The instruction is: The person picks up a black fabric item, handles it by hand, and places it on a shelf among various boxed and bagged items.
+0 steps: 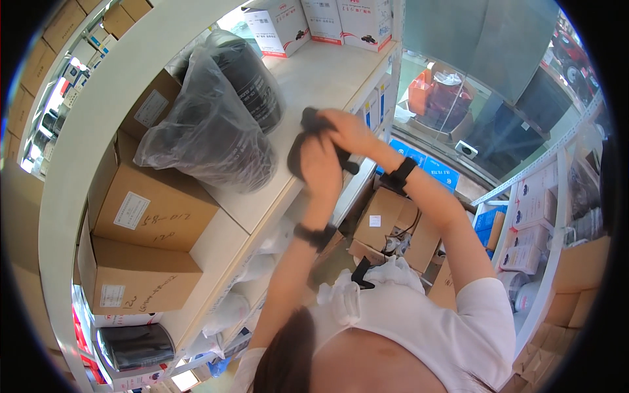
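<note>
My left hand (320, 164) lies over a black object (296, 156) near the front edge of a white metal shelf (329, 73). Its fingers cover much of that object, and blur hides what kind of thing it is. My right hand (346, 130) is closed on the dark upper part of the object, close beside the left fingers. Black bands circle both wrists. Left of the hands, black canister filters (253, 88) stand on the shelf, partly wrapped in a clear plastic bag (196, 132).
Cardboard boxes (147, 211) with labels and handwriting fill the shelf's left side. White and red cartons (324, 22) stand at its far end. Below, an opened cardboard box (381, 216) sits near blue boxes (440, 172). Another stocked shelf rack (506, 245) is at the right.
</note>
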Available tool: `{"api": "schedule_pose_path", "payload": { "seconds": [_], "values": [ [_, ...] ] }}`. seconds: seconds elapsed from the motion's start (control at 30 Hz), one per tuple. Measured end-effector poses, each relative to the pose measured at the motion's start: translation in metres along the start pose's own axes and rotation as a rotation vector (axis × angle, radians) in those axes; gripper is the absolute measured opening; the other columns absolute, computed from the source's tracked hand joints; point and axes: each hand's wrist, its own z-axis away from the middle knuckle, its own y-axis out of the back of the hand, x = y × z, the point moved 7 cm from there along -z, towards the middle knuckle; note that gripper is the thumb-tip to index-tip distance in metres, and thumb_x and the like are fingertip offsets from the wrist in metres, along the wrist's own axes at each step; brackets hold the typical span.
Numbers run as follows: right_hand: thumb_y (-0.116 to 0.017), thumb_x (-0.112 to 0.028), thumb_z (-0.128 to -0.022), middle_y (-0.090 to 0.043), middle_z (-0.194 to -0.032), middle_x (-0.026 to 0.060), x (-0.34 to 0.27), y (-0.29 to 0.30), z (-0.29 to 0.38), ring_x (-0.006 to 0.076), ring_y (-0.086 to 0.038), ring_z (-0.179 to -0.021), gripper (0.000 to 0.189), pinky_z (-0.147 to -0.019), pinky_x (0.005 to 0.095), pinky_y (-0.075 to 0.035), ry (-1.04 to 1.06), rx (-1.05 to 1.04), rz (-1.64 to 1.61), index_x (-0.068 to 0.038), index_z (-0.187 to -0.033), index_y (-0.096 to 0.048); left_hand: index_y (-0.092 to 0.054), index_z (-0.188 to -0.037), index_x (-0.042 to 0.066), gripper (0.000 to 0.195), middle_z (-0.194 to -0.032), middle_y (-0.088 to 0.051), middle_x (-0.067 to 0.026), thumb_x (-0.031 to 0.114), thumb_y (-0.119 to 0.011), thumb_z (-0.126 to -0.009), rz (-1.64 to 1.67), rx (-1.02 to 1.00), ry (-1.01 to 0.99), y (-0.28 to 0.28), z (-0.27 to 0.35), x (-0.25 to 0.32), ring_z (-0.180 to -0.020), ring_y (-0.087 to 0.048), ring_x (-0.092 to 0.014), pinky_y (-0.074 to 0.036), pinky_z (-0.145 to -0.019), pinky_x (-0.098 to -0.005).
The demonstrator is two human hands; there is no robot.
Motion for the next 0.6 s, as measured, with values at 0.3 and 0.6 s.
{"api": "schedule_pose_path", "payload": {
  "seconds": [0.3,0.6],
  "values": [
    [-0.049,-0.014,-0.076,-0.057,-0.102,0.0152,-0.006,0.003,-0.020,0.0326,-0.052,-0.097,0.033,-0.082,0.0384,-0.042,-0.031,-0.236,-0.048,-0.008,-0.109,-0.051,-0.048,-0.108,-0.005,0.036,-0.105,-0.053,-0.0212,0.011,-0.051,-0.075,-0.098,-0.040,-0.006,-0.010,0.000,0.005,-0.101,-0.051,-0.034,-0.037,-0.093,-0.0388],
    [-0.048,-0.013,-0.074,-0.062,-0.089,0.0117,-0.045,-0.036,-0.044,0.0317,-0.058,-0.082,0.022,-0.071,0.0390,-0.046,0.131,-0.301,0.145,-0.008,-0.090,-0.062,-0.050,-0.105,-0.006,0.033,-0.103,-0.054,-0.0220,0.012,-0.049,-0.077,-0.302,-0.011,0.058,0.024,0.002,-0.012,-0.097,-0.054,-0.033,-0.041,-0.089,-0.0375]
  ]
}}
